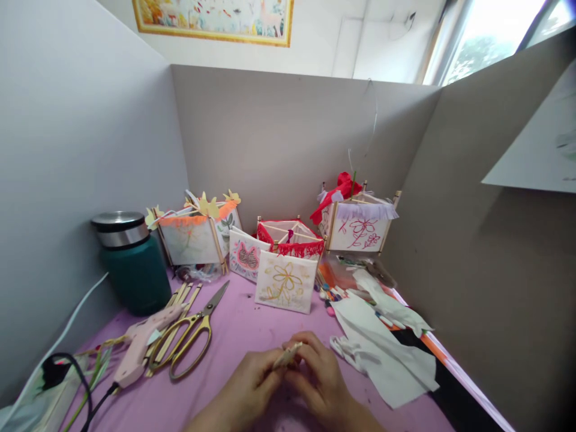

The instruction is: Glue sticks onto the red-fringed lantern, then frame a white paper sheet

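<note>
Bridging left grip (pixel 252 379) and right grip (pixel 320 377), a pale piece (pixel 287 356) slants.

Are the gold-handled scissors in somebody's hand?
No, the gold-handled scissors lie on the purple tabletop, apart from the left hand and right hand.

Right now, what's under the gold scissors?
Wooden sticks and purple tabletop show beneath the scissors; whatever their metal directly covers can't be seen.

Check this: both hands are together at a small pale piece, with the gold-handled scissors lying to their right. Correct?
No, the side is wrong. The left hand and right hand are together at the small pale piece, but the gold-handled scissors lie to their left, as the head view shows.
</note>
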`<act>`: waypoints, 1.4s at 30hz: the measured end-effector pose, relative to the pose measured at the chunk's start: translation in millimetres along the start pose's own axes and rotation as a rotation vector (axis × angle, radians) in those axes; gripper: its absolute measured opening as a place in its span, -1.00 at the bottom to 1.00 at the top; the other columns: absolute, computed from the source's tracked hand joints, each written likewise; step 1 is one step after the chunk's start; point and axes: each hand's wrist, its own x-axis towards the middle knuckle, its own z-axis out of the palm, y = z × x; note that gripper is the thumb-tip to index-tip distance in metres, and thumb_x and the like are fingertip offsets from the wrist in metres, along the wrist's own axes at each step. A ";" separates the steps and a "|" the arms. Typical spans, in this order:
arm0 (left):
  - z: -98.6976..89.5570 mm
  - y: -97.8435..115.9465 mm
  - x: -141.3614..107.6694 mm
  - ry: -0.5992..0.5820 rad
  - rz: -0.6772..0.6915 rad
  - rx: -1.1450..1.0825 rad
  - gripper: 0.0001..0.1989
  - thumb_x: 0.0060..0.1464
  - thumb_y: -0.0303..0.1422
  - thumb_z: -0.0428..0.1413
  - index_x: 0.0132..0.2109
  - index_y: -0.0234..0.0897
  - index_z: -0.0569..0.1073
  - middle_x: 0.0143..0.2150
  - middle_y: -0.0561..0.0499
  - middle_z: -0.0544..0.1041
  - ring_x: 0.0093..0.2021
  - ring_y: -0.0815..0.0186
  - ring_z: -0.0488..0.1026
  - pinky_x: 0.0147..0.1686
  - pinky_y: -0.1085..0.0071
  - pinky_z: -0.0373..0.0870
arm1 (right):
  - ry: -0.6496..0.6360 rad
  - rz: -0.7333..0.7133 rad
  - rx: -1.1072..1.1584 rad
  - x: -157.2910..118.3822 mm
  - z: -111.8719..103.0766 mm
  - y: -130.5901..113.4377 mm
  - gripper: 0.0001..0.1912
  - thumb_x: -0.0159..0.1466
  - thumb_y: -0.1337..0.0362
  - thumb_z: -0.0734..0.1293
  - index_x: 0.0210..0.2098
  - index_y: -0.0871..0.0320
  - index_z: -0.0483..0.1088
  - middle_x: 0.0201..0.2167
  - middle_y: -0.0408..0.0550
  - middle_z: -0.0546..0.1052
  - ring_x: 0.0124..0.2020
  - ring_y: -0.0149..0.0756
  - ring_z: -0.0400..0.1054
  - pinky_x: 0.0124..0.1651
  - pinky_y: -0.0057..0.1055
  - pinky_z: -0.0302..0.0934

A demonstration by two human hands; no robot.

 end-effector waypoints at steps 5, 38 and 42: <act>3.2 -0.4 -1.4 0.008 -0.001 0.216 -0.72 0.14 -0.36 -0.07 -0.23 -0.21 0.55 -0.27 -0.02 0.57 -0.27 0.26 0.45 -0.25 0.46 0.30 | 0.004 -0.001 0.049 2.4 -1.1 -6.7 -0.75 0.25 0.32 0.27 -0.07 0.02 0.37 -0.21 -0.03 0.39 -0.22 -0.27 0.34 -0.17 -0.33 0.29; -5.2 -19.9 13.7 0.215 -0.226 -0.495 -0.64 -0.11 -0.14 0.25 -0.26 -0.36 0.53 -0.26 -0.13 0.58 -0.20 0.17 0.49 -0.04 0.23 0.35 | 0.139 0.181 -0.006 1.2 5.6 8.0 -0.81 0.31 0.36 0.18 -0.16 0.13 0.39 -0.28 -0.03 0.43 -0.22 -0.30 0.32 -0.17 -0.34 0.22; -1.4 -15.8 10.4 0.050 -0.223 -0.509 -0.65 -0.08 -0.16 0.23 -0.26 -0.39 0.53 -0.33 -0.10 0.55 -0.30 0.25 0.45 -0.17 0.32 0.33 | 0.135 0.212 0.102 4.4 6.7 1.5 -0.81 0.30 0.31 0.21 -0.13 0.12 0.39 -0.25 -0.02 0.43 -0.24 -0.31 0.31 -0.24 -0.38 0.23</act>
